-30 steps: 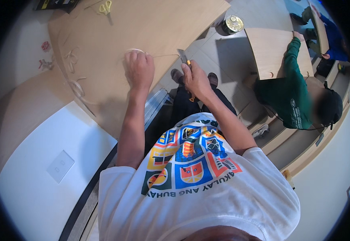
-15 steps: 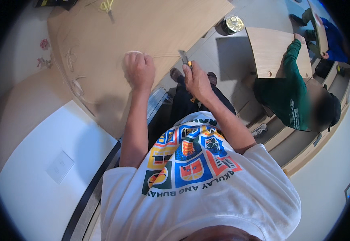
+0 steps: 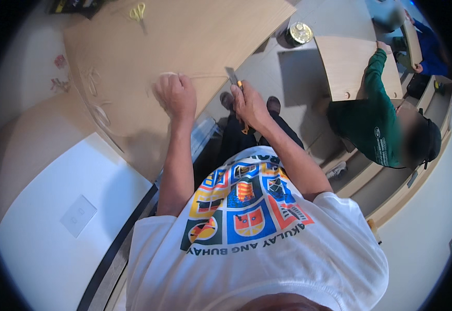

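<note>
My left hand (image 3: pixel 176 97) is a closed fist on the large wood-coloured board (image 3: pixel 158 41). A pale loop shows at its knuckles, but its fingers hide what they hold. From the fist a thin pale strip (image 3: pixel 208 76) runs right, towards the blade in my other hand. My right hand (image 3: pixel 250 108) is closed round a flat-bladed tool (image 3: pixel 232 76) with a black and yellow-orange handle. Its metal blade points up and left at the board's right edge, close to the strip's end. Whether blade and strip touch, I cannot tell.
Yellow scissors (image 3: pixel 138 12) lie on the board's far part. Curled pale strips (image 3: pixel 100 115) lie at its left. A round can (image 3: pixel 299 33) stands on the floor beyond. At right, a person in green (image 3: pixel 363 124) holds another wooden panel (image 3: pixel 348 62); someone in blue is behind.
Both hands have shifted slightly left, with the tool still in the right one. At the far right, the person in blue has leaned further into view.
</note>
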`<action>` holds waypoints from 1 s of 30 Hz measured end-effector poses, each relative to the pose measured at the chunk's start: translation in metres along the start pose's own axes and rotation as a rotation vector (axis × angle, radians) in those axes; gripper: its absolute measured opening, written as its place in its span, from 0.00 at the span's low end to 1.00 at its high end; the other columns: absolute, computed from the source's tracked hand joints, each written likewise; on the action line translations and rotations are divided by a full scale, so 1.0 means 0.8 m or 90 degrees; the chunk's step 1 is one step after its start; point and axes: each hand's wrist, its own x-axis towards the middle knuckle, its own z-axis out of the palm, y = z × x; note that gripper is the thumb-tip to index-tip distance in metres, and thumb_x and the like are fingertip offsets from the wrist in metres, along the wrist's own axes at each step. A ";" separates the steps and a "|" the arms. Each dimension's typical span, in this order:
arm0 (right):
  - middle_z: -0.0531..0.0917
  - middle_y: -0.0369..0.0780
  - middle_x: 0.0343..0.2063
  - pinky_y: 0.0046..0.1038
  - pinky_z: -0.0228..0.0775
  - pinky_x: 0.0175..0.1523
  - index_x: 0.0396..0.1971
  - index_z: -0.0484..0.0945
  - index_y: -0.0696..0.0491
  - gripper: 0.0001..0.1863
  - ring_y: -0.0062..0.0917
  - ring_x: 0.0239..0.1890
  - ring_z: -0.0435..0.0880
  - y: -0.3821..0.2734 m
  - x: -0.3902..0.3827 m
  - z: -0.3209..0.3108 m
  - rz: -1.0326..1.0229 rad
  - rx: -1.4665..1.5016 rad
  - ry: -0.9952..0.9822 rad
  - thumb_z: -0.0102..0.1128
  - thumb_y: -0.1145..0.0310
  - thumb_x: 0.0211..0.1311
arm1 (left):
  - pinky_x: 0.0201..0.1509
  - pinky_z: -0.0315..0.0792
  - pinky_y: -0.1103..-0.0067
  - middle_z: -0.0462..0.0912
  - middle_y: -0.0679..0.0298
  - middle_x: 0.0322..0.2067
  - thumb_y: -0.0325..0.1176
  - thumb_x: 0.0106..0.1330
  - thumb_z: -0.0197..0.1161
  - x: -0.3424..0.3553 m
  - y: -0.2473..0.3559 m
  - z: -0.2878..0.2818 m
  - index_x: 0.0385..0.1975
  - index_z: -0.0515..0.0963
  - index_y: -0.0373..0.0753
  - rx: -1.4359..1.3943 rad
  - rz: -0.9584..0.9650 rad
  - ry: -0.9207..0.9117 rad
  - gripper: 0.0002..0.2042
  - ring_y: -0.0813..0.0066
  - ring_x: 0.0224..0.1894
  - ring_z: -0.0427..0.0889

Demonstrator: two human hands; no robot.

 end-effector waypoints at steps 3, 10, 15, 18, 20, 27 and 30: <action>0.78 0.47 0.19 0.40 0.70 0.29 0.37 0.71 0.60 0.18 0.40 0.23 0.81 -0.018 -0.010 -0.025 0.021 0.058 -0.005 0.52 0.57 0.78 | 0.51 0.67 0.56 0.80 0.55 0.31 0.28 0.64 0.59 0.006 -0.012 -0.005 0.21 0.74 0.36 -0.041 0.019 -0.005 0.09 0.50 0.42 0.77; 0.81 0.45 0.25 0.38 0.74 0.36 0.42 0.73 0.59 0.22 0.33 0.28 0.82 -0.012 0.038 -0.011 -0.094 0.027 0.273 0.65 0.54 0.68 | 0.63 0.66 0.58 0.82 0.55 0.31 0.35 0.68 0.65 -0.015 -0.037 0.003 0.22 0.79 0.35 -0.101 0.003 -0.001 0.13 0.50 0.51 0.77; 0.80 0.48 0.24 0.39 0.73 0.35 0.38 0.70 0.58 0.22 0.38 0.26 0.80 -0.028 0.061 0.027 -0.082 0.019 0.361 0.72 0.58 0.59 | 0.65 0.65 0.59 0.82 0.57 0.30 0.41 0.65 0.71 -0.013 -0.027 -0.012 0.22 0.82 0.36 -0.143 -0.024 -0.122 0.16 0.51 0.54 0.75; 0.80 0.47 0.24 0.38 0.73 0.35 0.39 0.70 0.58 0.23 0.37 0.26 0.79 -0.033 0.056 0.013 -0.089 0.019 0.324 0.73 0.59 0.58 | 0.65 0.65 0.59 0.83 0.56 0.29 0.43 0.64 0.72 -0.007 -0.021 -0.008 0.21 0.82 0.36 -0.173 -0.029 -0.113 0.17 0.51 0.54 0.75; 0.79 0.46 0.24 0.38 0.73 0.36 0.38 0.70 0.58 0.23 0.35 0.28 0.81 -0.039 0.044 0.010 -0.088 0.031 0.317 0.73 0.59 0.58 | 0.66 0.64 0.59 0.83 0.56 0.28 0.44 0.64 0.72 -0.009 -0.016 -0.018 0.20 0.82 0.36 -0.160 -0.018 -0.112 0.18 0.50 0.55 0.75; 0.78 0.47 0.26 0.39 0.72 0.37 0.38 0.68 0.58 0.22 0.37 0.29 0.80 -0.015 0.045 0.023 -0.084 0.081 0.310 0.72 0.61 0.59 | 0.68 0.61 0.55 0.84 0.57 0.26 0.45 0.64 0.72 -0.005 -0.044 -0.022 0.17 0.81 0.37 -0.168 0.094 -0.165 0.19 0.51 0.57 0.75; 0.78 0.37 0.22 0.29 0.71 0.26 0.41 0.71 0.58 0.20 0.21 0.20 0.78 -0.016 0.048 0.028 -0.126 0.052 0.338 0.72 0.63 0.62 | 0.68 0.61 0.55 0.84 0.58 0.25 0.45 0.64 0.72 0.001 -0.048 -0.036 0.17 0.81 0.37 -0.172 0.135 -0.163 0.19 0.51 0.56 0.75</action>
